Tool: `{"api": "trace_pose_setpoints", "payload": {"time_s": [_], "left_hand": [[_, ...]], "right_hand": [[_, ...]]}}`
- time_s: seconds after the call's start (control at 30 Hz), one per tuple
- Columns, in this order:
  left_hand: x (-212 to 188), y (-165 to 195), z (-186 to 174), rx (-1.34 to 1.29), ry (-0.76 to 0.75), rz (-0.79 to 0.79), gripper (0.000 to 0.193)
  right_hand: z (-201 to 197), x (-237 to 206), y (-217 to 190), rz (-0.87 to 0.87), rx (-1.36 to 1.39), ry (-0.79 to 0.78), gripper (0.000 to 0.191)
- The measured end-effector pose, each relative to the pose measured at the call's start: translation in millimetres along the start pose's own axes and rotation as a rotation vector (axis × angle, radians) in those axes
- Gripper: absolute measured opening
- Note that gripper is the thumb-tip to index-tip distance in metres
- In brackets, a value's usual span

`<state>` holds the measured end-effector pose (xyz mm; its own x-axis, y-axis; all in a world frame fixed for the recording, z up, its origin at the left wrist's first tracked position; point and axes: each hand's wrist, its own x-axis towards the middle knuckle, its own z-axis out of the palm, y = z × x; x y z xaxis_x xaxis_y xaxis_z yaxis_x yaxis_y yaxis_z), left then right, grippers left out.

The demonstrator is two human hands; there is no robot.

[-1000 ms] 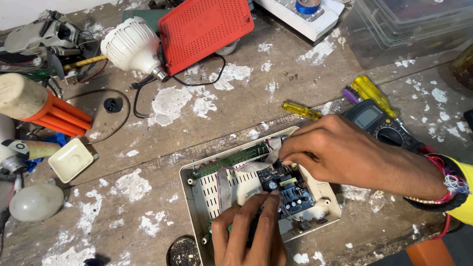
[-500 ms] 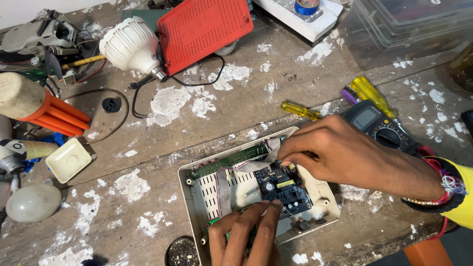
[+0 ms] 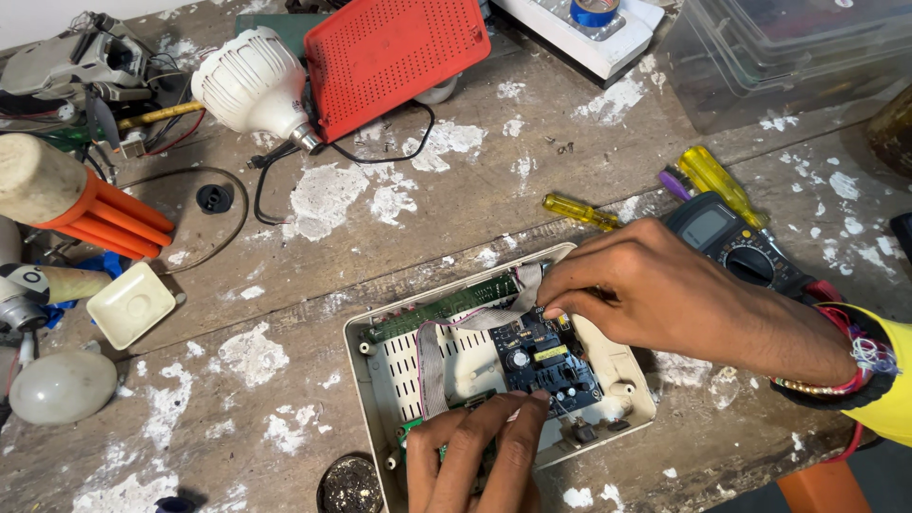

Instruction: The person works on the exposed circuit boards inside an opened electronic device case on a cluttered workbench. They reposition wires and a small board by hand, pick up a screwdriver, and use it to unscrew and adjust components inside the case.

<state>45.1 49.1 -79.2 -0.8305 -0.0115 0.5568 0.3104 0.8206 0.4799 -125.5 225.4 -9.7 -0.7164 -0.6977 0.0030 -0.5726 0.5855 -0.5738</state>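
Right hand [image 3: 665, 294]: fingers [image 3: 560, 306] pinched shut on the far edge of the small dark circuit board [image 3: 546, 359]. Left hand [image 3: 475, 456]: fingertips pressed closed against its near edge. Board sits tilted over the open white case [image 3: 380, 380] on the table [image 3: 475, 209], grey ribbon cable [image 3: 432, 366] attached. Risks, as I judge: a hard lift could tear the cable; slipping could crack components. Multimeter [image 3: 731, 242] lies just beside.

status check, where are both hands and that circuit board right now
Left hand fingers on near edge of blue circuit board. Right hand pinching its far edge. Board inside open white casing; grey ribbon cable alongside.
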Motion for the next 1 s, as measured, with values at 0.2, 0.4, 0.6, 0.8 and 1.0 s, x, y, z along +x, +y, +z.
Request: {"api": "trace_pose_setpoints", "payload": {"time_s": [0.2, 0.4, 0.6, 0.8, 1.0], "left_hand": [[5, 4, -1, -0.004, 0.012, -0.019, 0.054], [-2, 6, 0, 0.011, 0.159, -0.05, 0.038], [-33, -8, 9, 0.247, -0.005, -0.098, 0.027], [-41, -4, 12, 0.274, -0.167, -0.245, 0.034], [-25, 5, 9, 0.26, -0.157, -0.216, 0.03]], "right_hand": [[-2, 1, -2, -0.015, -0.008, -0.01, 0.021], [-6, -5, 4, -0.042, 0.04, -0.066, 0.018], [-16, -44, 9, -0.245, 0.016, 0.102, 0.017], [-6, -76, 1, -0.186, 0.0, -0.008, 0.016], [1, -80, 2, -0.045, 0.022, -0.066, 0.017]]}}
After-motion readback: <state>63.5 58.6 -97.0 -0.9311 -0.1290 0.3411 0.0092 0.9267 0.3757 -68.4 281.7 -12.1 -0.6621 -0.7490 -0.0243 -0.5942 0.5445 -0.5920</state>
